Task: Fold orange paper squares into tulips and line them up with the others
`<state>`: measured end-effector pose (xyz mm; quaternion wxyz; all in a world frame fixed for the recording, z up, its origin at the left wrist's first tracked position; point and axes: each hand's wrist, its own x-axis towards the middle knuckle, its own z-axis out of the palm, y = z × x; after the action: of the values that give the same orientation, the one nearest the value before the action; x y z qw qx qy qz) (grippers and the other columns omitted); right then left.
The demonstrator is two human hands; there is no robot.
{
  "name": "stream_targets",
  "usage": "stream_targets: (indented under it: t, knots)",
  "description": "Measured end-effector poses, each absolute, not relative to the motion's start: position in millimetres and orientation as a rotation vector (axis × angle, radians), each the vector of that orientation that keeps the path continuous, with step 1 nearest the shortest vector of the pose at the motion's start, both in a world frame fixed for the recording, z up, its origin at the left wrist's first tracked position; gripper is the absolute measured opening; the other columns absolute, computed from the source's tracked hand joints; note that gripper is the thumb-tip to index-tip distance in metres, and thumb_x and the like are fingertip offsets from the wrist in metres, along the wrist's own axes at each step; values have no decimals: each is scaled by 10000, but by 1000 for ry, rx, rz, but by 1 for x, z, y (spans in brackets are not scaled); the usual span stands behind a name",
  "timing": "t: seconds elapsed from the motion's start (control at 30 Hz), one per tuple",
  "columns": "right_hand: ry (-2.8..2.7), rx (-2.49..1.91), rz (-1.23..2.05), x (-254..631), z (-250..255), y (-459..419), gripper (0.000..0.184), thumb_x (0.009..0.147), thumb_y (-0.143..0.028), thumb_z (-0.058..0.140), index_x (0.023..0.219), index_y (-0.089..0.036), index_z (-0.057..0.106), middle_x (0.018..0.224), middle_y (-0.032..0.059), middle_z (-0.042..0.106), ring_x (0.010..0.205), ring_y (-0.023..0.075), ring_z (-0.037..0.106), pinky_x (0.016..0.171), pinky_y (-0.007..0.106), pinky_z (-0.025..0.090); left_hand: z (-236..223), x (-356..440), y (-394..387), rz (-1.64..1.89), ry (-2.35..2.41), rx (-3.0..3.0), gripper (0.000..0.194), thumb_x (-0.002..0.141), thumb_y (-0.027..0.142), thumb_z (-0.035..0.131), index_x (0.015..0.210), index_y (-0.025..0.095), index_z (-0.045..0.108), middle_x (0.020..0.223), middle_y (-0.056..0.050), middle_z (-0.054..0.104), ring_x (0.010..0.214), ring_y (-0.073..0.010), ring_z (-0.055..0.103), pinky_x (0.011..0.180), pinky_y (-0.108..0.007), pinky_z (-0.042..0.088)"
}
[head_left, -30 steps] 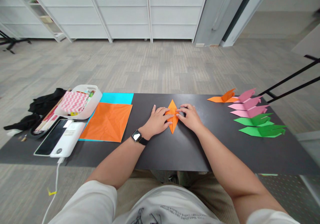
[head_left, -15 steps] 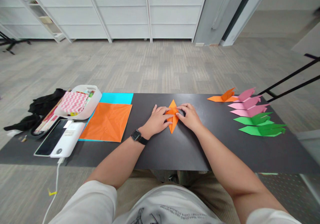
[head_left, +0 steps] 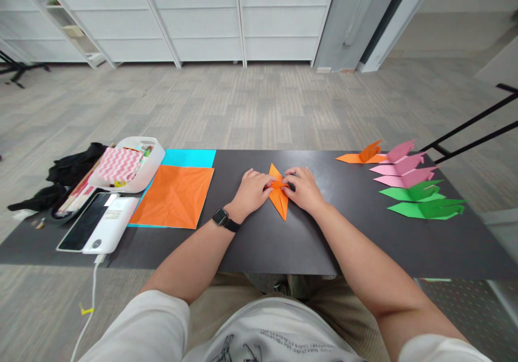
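Note:
An orange folded paper (head_left: 281, 203), shaped like a narrow diamond with a centre crease, lies on the dark table between my hands. From the left, my left hand (head_left: 253, 190) pinches its side edge between thumb and fingers. My right hand (head_left: 304, 189) grips the opposite edge the same way, its fingers curled. The paper's far and near points stick out past my fingers, while its sides are partly hidden under the fingertips.
Orange paper sheets (head_left: 174, 197) lie over blue paper (head_left: 190, 158) on the left. Beyond them are a white basket (head_left: 151, 165), a phone (head_left: 83, 224) and a cabled white power bank (head_left: 109, 227). Folded orange (head_left: 360, 157), pink (head_left: 404, 177) and green (head_left: 424, 209) paper birds stand at right.
The orange folded paper has turned slightly, its far point swinging left and its near point right. My fingers have closed in on its two side edges.

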<state>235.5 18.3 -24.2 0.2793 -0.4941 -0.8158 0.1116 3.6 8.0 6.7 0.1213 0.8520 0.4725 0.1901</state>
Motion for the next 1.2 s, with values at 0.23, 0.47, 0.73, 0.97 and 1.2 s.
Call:
stream_targets:
  t: [0.23, 0.47, 0.73, 0.97, 1.2]
  knots:
    - [-2228, -1343, 190, 232, -19, 17, 120, 866, -196, 711, 929, -296, 730, 1173, 54, 699, 1158, 300, 611, 1230, 634, 334, 9, 3, 10, 497, 1365, 2587, 136, 1006, 234, 623, 1050, 258, 750, 1007, -27, 752, 1012, -246, 625, 1083, -472, 423]
    - [-2285, -1359, 166, 229, -11, 21, 141, 876, -153, 681, 920, -276, 733, 1058, 61, 715, 1051, 292, 614, 1020, 493, 452, 8, 6, 14, 446, 1394, 2664, 212, 1059, 206, 534, 1124, 240, 733, 1100, -56, 742, 1039, -257, 609, 924, -425, 470]
    - [-2376, -1314, 224, 239, -5, 16, 164, 889, -166, 691, 956, -291, 773, 1154, 57, 717, 1089, 293, 601, 963, 472, 437, 11, -1, 11, 380, 1320, 2670, 272, 1025, 157, 538, 1119, 272, 766, 1097, -45, 739, 1036, -250, 607, 894, -408, 476]
    - [-2387, -1269, 274, 246, -2, 7, 166, 920, -219, 693, 1005, -297, 812, 1211, 61, 715, 1153, 299, 613, 1021, 504, 442, 12, -4, 6, 406, 1300, 2630, 274, 1032, 235, 565, 1133, 287, 815, 1047, -46, 741, 1002, -244, 626, 935, -418, 469]
    - [-2346, -1371, 241, 233, -5, 5, 77, 937, -279, 747, 982, -295, 808, 1123, 71, 709, 1081, 302, 607, 949, 493, 459, 12, 5, 5, 415, 1393, 2597, 203, 1042, 384, 649, 1120, 276, 802, 1048, -49, 737, 1024, -250, 625, 952, -430, 441]
